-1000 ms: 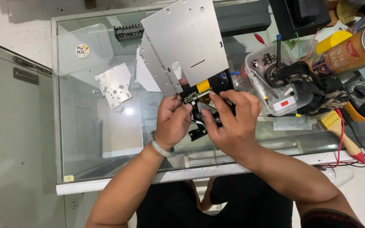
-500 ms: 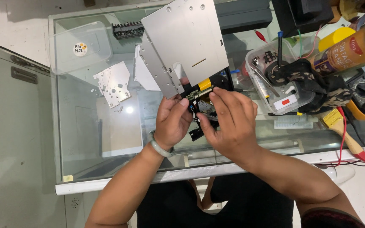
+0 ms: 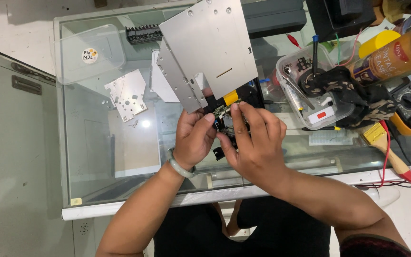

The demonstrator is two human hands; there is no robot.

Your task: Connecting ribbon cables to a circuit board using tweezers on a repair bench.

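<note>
A slim silver optical drive casing (image 3: 210, 47) stands tilted above a glass table (image 3: 120, 143), its lower edge opened up with a small green circuit board (image 3: 222, 112) and a yellow tab (image 3: 230, 97) showing. My left hand (image 3: 193, 138), with a pale green bangle at the wrist, grips the drive's lower corner. My right hand (image 3: 253, 143) pinches the black inner part beside the circuit board with thumb and fingers. Both hands touch the same assembly, close together.
A loose metal plate (image 3: 126, 94) lies left of the drive. A clear plastic lid (image 3: 89, 54) sits at the back left. To the right are a clear tub of tools (image 3: 315, 93), a spray can (image 3: 393, 54), a multimeter (image 3: 410, 102), a brush (image 3: 386, 147) and a screwdriver (image 3: 315, 128).
My right hand's fingers have shifted up along the drive's inner part toward the circuit board. The drive and left hand stay nearly where they were.
</note>
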